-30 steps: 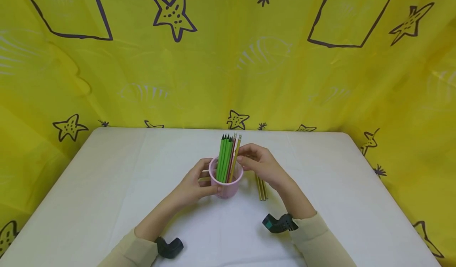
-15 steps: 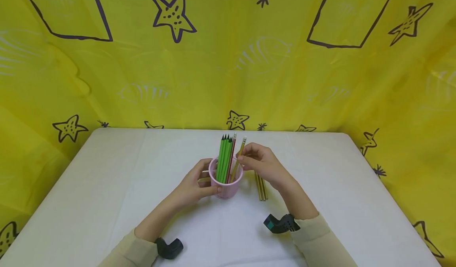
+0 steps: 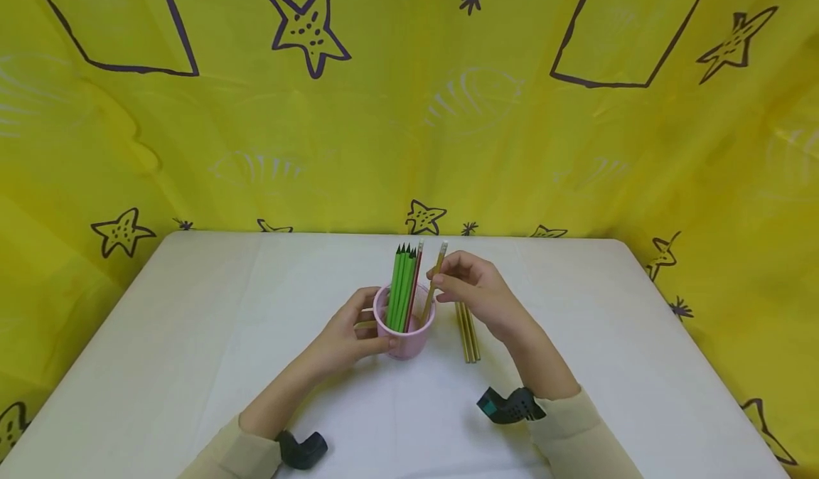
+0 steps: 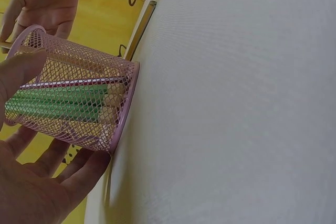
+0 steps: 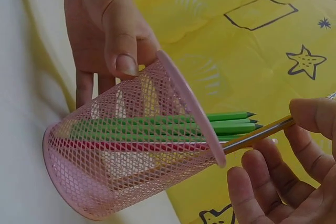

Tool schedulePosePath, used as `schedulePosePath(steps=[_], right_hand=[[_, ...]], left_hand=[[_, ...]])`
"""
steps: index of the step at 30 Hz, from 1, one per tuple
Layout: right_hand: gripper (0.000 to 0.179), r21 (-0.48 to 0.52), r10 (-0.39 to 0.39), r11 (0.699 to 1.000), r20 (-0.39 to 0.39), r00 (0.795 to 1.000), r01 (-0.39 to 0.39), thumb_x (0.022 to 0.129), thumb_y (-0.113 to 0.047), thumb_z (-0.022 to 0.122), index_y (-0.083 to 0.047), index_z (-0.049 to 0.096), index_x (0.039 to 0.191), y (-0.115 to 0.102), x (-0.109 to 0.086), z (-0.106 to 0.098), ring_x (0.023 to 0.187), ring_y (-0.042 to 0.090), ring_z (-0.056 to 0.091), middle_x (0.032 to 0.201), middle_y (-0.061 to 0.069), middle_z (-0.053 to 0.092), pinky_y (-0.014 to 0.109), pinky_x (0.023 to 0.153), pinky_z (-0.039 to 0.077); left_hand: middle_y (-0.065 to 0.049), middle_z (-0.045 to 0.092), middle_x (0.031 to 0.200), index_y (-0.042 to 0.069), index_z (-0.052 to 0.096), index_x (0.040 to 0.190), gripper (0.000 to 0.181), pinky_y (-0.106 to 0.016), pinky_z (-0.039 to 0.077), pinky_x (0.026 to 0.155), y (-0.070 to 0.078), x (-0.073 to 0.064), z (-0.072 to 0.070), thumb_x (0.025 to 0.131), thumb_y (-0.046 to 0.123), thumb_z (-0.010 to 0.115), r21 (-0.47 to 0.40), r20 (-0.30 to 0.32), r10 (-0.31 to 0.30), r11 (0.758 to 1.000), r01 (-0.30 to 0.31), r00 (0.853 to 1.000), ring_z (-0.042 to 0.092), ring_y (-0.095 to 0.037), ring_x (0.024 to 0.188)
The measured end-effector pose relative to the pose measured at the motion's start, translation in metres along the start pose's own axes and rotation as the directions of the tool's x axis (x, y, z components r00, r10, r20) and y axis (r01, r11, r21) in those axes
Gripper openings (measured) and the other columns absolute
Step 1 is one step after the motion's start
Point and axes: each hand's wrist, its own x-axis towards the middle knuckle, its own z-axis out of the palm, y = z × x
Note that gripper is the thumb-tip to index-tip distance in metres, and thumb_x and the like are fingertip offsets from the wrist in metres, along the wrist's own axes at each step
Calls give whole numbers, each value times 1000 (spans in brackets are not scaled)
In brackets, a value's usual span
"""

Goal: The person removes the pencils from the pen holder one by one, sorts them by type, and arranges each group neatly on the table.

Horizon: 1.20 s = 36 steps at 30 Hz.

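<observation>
A pink mesh pencil cup (image 3: 407, 344) stands upright on the white table. My left hand (image 3: 348, 333) grips it from the left, thumb on the near side and fingers behind. Inside the cup are several green pencils (image 3: 401, 287) with black tips upward and a red pencil (image 3: 414, 280). Between thumb and fingers, my right hand (image 3: 476, 291) pinches a yellow pencil (image 5: 257, 136), whose lower end is inside the cup and whose eraser end points up, leaning right. Several gold pencils (image 3: 468, 333) lie on the table below the right hand, their far ends hidden.
The white table (image 3: 275, 273) reaches back to a yellow patterned curtain (image 3: 358, 124). A dark wrist camera (image 3: 510, 404) sits on the right wrist, and another dark camera (image 3: 302, 450) on the left.
My right hand has taken hold of the yellow pencil and tilted its upper end to the right, away from the others. My left hand stays on the cup.
</observation>
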Motion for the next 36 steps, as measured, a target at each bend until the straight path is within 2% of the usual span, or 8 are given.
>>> schedulePosePath(steps=[5, 12, 16, 19, 23, 28, 32, 36], right_hand=[[11, 52, -1, 999, -4, 1000, 1, 97, -8, 62, -2, 56, 103, -5, -1, -2, 99, 18, 66, 106, 4, 68, 40, 85, 61], [9, 130, -17, 991, -7, 1000, 18, 99, -10, 60, -4, 54, 102, -8, -2, -5, 101, 19, 65, 110, 11, 65, 40, 86, 61], [2, 186, -11, 982, -31, 999, 17, 99, -7, 58, -8, 57, 100, -12, -3, -7, 97, 17, 65, 105, 5, 65, 39, 86, 61], [7, 231, -13, 973, -51, 999, 24, 100, -5, 57, -12, 58, 100, -13, -4, -9, 94, 16, 65, 104, 5, 65, 39, 86, 61], [7, 298, -29, 953, -60, 998, 46, 100, -5, 56, -12, 58, 101, -14, -6, -12, 92, 16, 66, 103, 3, 67, 37, 85, 61], [10, 378, -48, 923, -73, 996, 73, 102, -5, 52, -12, 59, 105, -14, -9, -18, 97, 18, 66, 103, 1, 68, 41, 92, 59], [15, 432, -31, 899, -99, 995, 71, 104, -4, 47, -12, 59, 104, -12, -14, -27, 96, 18, 67, 102, 0, 68, 43, 93, 58], [16, 501, -13, 861, -142, 990, 83, 105, -6, 45, -13, 59, 101, -15, -18, -36, 96, 18, 67, 100, 1, 68, 41, 92, 59]], left_hand=[[-16, 47, 145, 15, 38, 145, 76, -45, 52, 102, -1, -1, -1, 83, 11, 81, 7, 2, 9, 1000, -9, 1000, 53, -40, 129], [-12, 48, 144, 17, 39, 145, 75, -43, 51, 103, -1, -5, -1, 83, 11, 81, -7, 1, 20, 1000, -20, 1000, 55, -37, 128], [-11, 49, 142, 19, 40, 145, 76, -42, 52, 103, -2, -4, -1, 82, 9, 82, 2, -5, 42, 999, -42, 999, 55, -35, 127], [-11, 50, 142, 18, 39, 145, 76, -41, 52, 102, -3, -4, -1, 82, 11, 82, 12, -5, 46, 999, -46, 999, 56, -35, 127], [-10, 49, 143, 18, 40, 145, 76, -40, 52, 102, -3, -3, -4, 82, 13, 82, 29, 4, 36, 999, -36, 999, 56, -35, 127], [-13, 49, 142, 15, 40, 144, 74, -40, 52, 103, -2, 0, -7, 83, 9, 81, 40, 15, 63, 997, -63, 998, 56, -35, 126], [-14, 48, 143, 13, 39, 145, 74, -40, 50, 105, -1, -1, -5, 83, 6, 80, 23, 34, 51, 998, -52, 998, 55, -34, 127], [-15, 48, 143, 12, 39, 145, 74, -43, 50, 105, 1, -5, -1, 83, 7, 80, 8, 13, 37, 999, -37, 999, 54, -36, 128]])
